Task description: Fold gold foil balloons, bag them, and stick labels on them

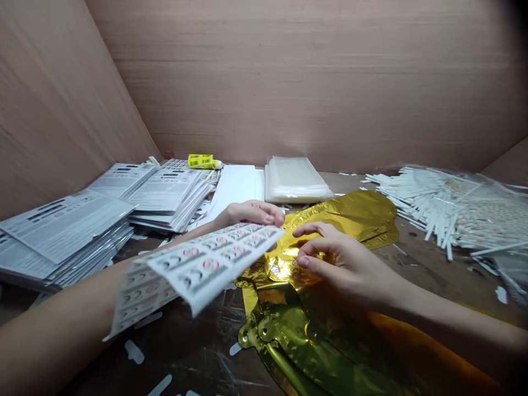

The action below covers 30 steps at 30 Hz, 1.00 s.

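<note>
My left hand [256,213] is closed on the far edge of a sheet of printed stickers [223,253]. The sheet bends down at its near left end and carries rows of black marks and red round symbols. Just right of it, my right hand [334,258] hovers over shiny gold foil balloons [289,313], its fingers curved and its index finger apart from the thumb. Nothing shows between those fingers. Small printed marks are visible on the foil beside the fingertips. Flat tabs with holes stick out at the foil's lower left edge.
Stacks of printed cards in clear sleeves [66,225] stand at left, with a yellow labelled tube [204,161] behind. Clear plastic bags [295,179] lie at the back, beside white paper [235,184]. White sticks [429,203] spread at right. Paper scraps [134,352] litter the dark table.
</note>
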Available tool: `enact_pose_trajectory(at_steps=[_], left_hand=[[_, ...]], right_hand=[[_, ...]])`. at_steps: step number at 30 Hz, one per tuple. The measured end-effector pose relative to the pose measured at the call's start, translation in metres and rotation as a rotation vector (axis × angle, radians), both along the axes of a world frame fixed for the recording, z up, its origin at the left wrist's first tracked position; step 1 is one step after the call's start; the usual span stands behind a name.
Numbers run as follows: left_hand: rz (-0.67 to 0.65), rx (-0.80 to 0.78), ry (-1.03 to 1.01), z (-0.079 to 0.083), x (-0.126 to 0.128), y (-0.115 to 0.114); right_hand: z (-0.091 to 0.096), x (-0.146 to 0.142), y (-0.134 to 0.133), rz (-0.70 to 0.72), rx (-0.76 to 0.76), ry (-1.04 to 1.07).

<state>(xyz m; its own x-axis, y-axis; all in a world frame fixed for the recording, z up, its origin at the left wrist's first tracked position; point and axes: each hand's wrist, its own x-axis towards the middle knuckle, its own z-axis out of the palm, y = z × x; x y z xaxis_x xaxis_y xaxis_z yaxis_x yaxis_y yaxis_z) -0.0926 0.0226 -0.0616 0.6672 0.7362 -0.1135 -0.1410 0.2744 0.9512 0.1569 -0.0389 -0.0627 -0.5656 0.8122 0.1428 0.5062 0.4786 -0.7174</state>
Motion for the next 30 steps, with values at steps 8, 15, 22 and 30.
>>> enact_pose_trajectory(at_steps=[8,15,22,30], left_hand=[[-0.345,-0.205,-0.114,-0.015,0.007,-0.002],[-0.237,-0.116,0.001,-0.013,0.008,-0.004],[-0.311,-0.139,0.054,-0.009,0.007,0.0],[-0.347,-0.177,0.118,-0.001,0.006,0.0]], right_hand=[[-0.005,0.002,0.004,0.062,-0.065,0.051],[-0.004,0.003,0.005,0.066,-0.081,0.059],[-0.005,0.003,0.006,0.054,-0.086,0.048],[-0.006,0.002,0.006,0.041,-0.077,0.043]])
